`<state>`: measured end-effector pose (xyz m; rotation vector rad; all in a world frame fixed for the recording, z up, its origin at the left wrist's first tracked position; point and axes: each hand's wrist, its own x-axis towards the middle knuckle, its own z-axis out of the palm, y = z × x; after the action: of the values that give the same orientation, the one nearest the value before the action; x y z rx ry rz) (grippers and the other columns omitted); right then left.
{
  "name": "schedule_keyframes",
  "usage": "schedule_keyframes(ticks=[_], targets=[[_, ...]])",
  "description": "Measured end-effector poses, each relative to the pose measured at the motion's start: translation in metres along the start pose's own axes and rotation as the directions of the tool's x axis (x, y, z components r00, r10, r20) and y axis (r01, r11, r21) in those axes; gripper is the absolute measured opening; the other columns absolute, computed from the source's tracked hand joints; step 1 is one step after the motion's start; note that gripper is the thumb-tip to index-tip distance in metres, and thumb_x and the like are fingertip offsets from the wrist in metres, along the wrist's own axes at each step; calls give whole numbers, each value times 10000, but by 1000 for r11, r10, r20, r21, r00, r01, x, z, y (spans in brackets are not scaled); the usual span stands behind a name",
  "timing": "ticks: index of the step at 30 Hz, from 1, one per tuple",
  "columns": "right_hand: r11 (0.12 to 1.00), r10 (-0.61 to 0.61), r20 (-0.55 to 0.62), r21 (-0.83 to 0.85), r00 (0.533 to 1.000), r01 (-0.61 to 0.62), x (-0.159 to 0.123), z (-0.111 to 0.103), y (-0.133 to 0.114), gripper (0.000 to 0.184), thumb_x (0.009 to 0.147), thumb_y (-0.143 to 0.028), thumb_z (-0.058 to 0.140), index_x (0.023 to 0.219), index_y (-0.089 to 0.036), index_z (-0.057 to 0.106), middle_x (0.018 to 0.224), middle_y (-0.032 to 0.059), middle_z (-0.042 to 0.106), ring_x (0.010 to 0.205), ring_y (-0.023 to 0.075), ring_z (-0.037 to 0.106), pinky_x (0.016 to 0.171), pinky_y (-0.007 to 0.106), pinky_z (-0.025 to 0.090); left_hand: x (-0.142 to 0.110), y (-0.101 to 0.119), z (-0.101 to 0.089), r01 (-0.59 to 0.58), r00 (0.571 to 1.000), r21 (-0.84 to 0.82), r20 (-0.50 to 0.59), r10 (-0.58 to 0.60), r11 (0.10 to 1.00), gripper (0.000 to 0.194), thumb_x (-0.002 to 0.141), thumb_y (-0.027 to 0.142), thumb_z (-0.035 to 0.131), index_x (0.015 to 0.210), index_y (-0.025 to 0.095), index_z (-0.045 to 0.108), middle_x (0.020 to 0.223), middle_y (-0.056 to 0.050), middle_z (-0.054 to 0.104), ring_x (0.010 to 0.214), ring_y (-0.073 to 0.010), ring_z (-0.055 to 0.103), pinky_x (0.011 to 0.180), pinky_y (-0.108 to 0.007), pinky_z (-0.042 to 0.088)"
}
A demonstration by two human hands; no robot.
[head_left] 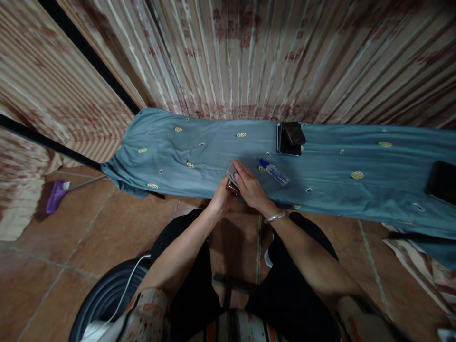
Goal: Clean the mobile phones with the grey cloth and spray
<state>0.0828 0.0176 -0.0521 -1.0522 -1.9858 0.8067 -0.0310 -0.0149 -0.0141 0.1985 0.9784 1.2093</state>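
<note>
My left hand [221, 194] is closed around a small, shiny, dark brown object [233, 188] at the front edge of the cloth-covered surface. A grey cloth [232, 173] lies over its top, pressed there by the closed fingers of my right hand [248, 184]. Most of the brown object is hidden by my fingers and the cloth, so its kind cannot be made out. Just beyond my right hand lies a small clear bottle [276, 174] with a blue cap, on its side. Farther back are stacked dark, flat items [290, 138], the top one brownish.
A blue-green patterned cloth [213, 142] covers the long, narrow surface. A black object [442, 183] lies at its right end. Pleated curtains [242, 57] hang behind. Black poles [92, 57] stand at left, near a purple broom [56, 195]. A dark ringed round object [110, 294] is on the floor.
</note>
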Motion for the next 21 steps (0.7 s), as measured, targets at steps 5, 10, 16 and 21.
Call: schedule_keyframes(ticks=[5,10,16,21], targets=[[997,73,-30,34,997,-71,2,-3,11,626,1062,-511,266,1580,-205,442,1613,94,498,1515,220,442,1293,460,305,-4,6,2,-13,1000,-19,13,13,1000,318,1018,299,446,911,177,720,754,-17,740,828,-179,715,861,-302,544],[997,73,-59,-35,996,-75,-3,-1,9,647,1071,-498,240,1605,-164,389,1660,122,420,1568,227,347,1320,486,236,-5,8,0,-3,1000,-23,4,3,1000,334,1017,347,474,1049,157,746,986,-59,804,1026,-205,736,950,-314,541],[995,5,-72,-98,997,-12,-14,8,-11,655,1074,-424,281,1651,-117,252,1703,163,321,1606,250,250,1327,534,196,-6,4,6,-42,999,-23,8,43,999,415,1050,343,405,1289,178,702,1214,-62,785,1271,-211,666,1143,-342,464],[990,-98,-53,-104,994,92,-22,18,-23,638,1072,-333,305,1672,-157,182,1738,137,239,1621,262,191,1323,556,207,-1,3,8,-87,995,-68,-52,84,994,398,1028,224,420,1338,171,664,1222,-46,783,1270,-167,670,1169,-294,438]])
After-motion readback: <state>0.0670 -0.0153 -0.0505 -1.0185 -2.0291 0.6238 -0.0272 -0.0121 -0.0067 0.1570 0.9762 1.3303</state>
